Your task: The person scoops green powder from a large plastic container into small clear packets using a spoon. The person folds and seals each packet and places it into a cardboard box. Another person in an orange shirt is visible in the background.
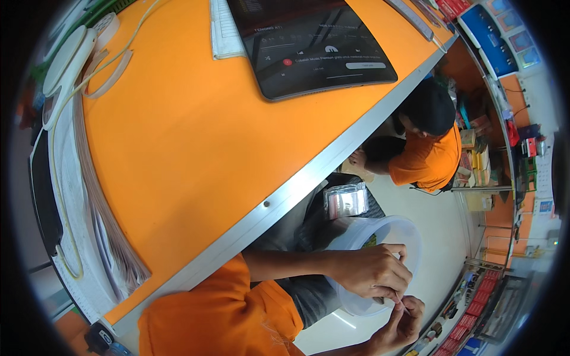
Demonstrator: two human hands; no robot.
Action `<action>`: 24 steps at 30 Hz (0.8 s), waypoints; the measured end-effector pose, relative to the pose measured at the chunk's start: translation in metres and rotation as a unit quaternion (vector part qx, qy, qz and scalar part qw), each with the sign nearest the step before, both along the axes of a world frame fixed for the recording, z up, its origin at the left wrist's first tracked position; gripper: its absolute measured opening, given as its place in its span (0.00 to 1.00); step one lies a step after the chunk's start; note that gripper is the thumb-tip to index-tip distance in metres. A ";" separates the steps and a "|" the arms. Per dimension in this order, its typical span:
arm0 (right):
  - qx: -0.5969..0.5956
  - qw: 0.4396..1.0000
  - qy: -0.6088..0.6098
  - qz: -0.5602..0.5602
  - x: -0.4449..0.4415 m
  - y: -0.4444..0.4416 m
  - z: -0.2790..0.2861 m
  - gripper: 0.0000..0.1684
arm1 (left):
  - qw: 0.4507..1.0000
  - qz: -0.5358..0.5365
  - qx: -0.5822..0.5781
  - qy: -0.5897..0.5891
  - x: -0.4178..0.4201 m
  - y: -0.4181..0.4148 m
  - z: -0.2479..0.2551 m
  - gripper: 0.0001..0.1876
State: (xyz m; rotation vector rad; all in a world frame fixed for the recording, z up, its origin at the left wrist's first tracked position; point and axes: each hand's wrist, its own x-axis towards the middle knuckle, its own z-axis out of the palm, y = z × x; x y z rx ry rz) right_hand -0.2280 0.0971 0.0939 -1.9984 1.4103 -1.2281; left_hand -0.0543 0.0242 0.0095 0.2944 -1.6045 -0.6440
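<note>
My left hand (378, 271) is above my right hand (403, 327) in the picture. Their fingertips meet on a small, thin, pale item (399, 300), mostly hidden by the fingers. Both hands are over the edge of a translucent plastic tub (412, 236), which stands between my legs. Something greenish (370, 241) shows inside it, partly covered by my left hand. A stack of small clear plastic bags with red stripes (347, 201) rests on the dark cloth over my leg.
An orange tabletop (187, 147) with a metal edge (285, 191) lies beside my left arm. It bears a tablet (320, 53), a paper stack (107, 213) and a white handheld device (67, 75). A person in orange (427, 151) sits nearby. Shelves with red boxes (476, 302) line the wall.
</note>
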 end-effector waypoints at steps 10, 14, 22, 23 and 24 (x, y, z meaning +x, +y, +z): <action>0.012 1.000 -0.020 0.006 -0.020 0.006 -0.011 0.06 | 0.998 -0.050 0.039 0.019 -0.003 -0.003 0.001 0.06; 0.026 0.999 -0.014 -0.019 -0.014 0.003 -0.014 0.06 | 0.998 -0.051 0.030 0.009 0.007 0.001 0.001 0.07; 0.079 0.994 -0.061 -0.040 -0.020 0.016 -0.010 0.08 | 0.997 -0.050 0.022 -0.058 0.007 -0.002 0.012 0.09; 0.072 0.994 -0.070 -0.032 -0.016 0.012 -0.011 0.09 | 0.996 -0.060 0.007 -0.069 0.008 -0.005 0.011 0.10; 0.063 0.995 -0.070 -0.032 -0.014 0.006 -0.014 0.10 | 0.995 -0.049 -0.013 -0.090 0.008 -0.006 0.008 0.11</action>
